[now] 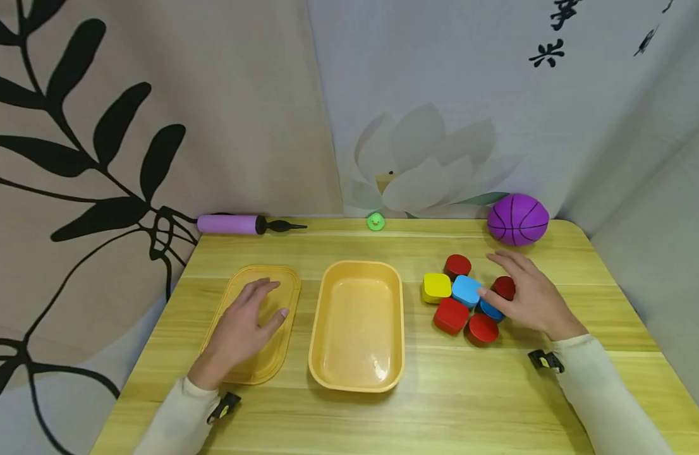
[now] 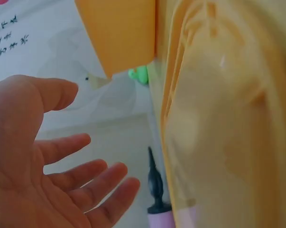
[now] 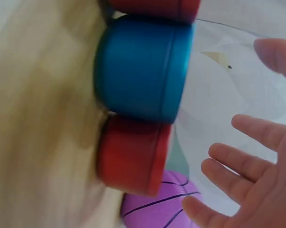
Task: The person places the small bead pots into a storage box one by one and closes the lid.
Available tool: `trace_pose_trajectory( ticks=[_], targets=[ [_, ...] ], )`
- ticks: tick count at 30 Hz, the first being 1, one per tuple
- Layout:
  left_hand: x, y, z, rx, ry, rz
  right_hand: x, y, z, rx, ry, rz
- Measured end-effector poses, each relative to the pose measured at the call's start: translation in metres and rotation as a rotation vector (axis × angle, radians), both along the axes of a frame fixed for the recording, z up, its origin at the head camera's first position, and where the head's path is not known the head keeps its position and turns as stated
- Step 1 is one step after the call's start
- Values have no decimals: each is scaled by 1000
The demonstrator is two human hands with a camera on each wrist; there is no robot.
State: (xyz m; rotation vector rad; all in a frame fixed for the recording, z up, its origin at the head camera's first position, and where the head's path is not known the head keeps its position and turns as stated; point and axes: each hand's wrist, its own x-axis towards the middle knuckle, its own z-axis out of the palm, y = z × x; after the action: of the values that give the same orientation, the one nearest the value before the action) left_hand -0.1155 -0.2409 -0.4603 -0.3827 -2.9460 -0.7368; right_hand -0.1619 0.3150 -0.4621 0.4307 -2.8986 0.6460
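My left hand (image 1: 238,332) hovers palm down over a flat yellow lid (image 1: 270,357), fingers apart and holding nothing. To its right stands a deep yellow plastic box (image 1: 358,328) with no lid on it and nothing inside. On the right, my right hand (image 1: 528,294) reaches over a cluster of small lidded containers, its fingers spread and loosely bent. The cluster has several red containers (image 1: 450,316), two blue containers (image 1: 466,289) and a yellow container (image 1: 437,287). In the right wrist view, a blue container (image 3: 140,69) sits between red ones, apart from the fingers.
A purple ball (image 1: 517,220) with black lines sits at the back right edge of the wooden table (image 1: 440,404). A small green toy (image 1: 375,221) stands at the back middle. Along the back left lies a purple hand pump (image 1: 230,224) with a black nozzle. Printed curtains hang behind.
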Motion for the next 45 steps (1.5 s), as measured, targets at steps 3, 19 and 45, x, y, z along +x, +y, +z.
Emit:
trace_pose_trajectory(
  ticks=[3,19,45],
  targets=[
    [2,4,-6,74,-3,-11,1,5,-5,-68,-11,-7],
    [16,31,-21,571,-245,-86,9,43,-30,-368,-144,-39],
    [16,53,-21,704,-488,-127,6,54,-31,-303,-309,13]
  ],
)
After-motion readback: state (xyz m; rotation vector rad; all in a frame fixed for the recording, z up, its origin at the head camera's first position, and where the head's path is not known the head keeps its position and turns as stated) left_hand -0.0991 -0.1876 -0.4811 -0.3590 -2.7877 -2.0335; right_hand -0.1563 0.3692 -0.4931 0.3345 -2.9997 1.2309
